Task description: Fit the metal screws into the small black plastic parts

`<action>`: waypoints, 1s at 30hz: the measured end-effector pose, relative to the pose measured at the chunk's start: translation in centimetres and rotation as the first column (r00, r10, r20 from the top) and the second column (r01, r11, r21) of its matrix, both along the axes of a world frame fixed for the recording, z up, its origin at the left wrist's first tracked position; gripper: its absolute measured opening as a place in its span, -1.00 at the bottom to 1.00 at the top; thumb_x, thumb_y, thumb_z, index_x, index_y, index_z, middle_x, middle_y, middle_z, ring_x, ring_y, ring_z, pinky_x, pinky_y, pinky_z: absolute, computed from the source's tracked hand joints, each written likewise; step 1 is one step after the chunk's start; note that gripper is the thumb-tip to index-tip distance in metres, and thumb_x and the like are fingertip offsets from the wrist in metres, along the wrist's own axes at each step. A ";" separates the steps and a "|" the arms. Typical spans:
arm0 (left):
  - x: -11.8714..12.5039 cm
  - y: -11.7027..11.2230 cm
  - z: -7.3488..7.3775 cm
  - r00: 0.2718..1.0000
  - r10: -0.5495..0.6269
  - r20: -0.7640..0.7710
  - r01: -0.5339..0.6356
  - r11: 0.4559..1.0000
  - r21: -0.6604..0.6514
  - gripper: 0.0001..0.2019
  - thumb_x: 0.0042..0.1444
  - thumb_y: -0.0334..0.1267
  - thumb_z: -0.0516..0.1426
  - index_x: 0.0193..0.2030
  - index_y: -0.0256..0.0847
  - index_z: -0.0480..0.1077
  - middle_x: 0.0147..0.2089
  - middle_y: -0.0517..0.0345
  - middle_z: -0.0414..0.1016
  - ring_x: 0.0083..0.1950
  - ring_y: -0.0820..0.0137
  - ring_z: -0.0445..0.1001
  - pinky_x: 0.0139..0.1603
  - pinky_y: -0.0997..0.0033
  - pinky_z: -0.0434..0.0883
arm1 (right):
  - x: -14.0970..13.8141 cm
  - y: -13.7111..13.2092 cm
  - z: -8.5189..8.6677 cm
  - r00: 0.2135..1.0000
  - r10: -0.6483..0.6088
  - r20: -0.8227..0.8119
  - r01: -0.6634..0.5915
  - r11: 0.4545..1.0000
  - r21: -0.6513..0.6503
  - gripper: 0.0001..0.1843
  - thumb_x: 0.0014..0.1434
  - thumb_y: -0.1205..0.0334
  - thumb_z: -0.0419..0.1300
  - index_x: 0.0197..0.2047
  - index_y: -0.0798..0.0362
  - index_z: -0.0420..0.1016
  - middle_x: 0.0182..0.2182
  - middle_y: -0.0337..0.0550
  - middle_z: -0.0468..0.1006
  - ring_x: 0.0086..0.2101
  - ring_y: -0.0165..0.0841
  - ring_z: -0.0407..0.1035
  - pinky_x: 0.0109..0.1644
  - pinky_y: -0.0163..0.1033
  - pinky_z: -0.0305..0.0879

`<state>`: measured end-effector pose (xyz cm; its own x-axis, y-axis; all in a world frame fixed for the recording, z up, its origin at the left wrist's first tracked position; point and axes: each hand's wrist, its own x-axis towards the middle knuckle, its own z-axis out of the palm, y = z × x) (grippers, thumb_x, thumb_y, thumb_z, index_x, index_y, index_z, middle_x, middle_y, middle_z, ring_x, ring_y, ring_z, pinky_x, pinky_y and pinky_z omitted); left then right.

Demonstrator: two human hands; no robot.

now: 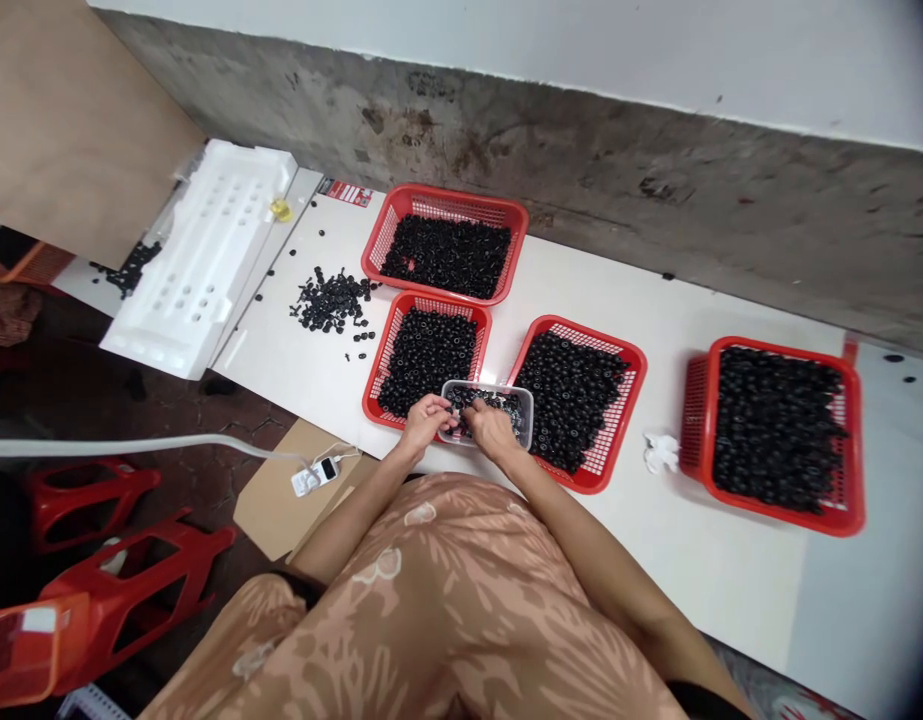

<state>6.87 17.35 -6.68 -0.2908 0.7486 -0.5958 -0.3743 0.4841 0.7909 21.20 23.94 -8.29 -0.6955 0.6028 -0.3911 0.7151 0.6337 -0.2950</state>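
Observation:
A clear plastic tub (526,412) of small dark and shiny parts sits at the table's front edge, between two red baskets. At its left rim, the fingers of my left hand (425,420) are pinched together around something too small to make out. My right hand (492,428) reaches over the tub's front rim with its fingers curled down among the parts, and its fingertips are partly hidden. Black ring-shaped pieces fill the left red basket (369,392) just behind my left hand. The right red basket (618,425) is full of similar black pieces.
Another red basket (522,215) of black parts stands near the wall, and a fuller one (851,450) at far right. Loose black pieces (337,300) lie in a pile on the left. A white foam block (198,260), crumpled tissue (661,452) and red stools (146,560) are around.

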 end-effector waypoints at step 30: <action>0.3 -0.2 0.2 1.000 -0.011 0.003 0.011 1.000 -0.016 -0.78 -0.08 -0.32 0.26 -0.26 -0.35 0.43 -0.38 0.05 0.53 -0.43 0.48 0.49 -0.41 0.56 0.33 | -0.5 0.6 0.7 0.990 0.094 0.108 -0.093 0.996 -0.012 -0.61 0.34 0.36 -0.18 -0.07 0.12 0.48 -0.07 0.09 0.43 -0.17 -0.23 0.39 -0.06 -0.15 0.18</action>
<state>7.14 17.12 -6.53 -0.2805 0.7421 -0.6088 -0.3713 0.5009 0.7818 20.66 24.53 -7.55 -0.7018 0.5343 -0.4712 0.6810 0.6973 -0.2237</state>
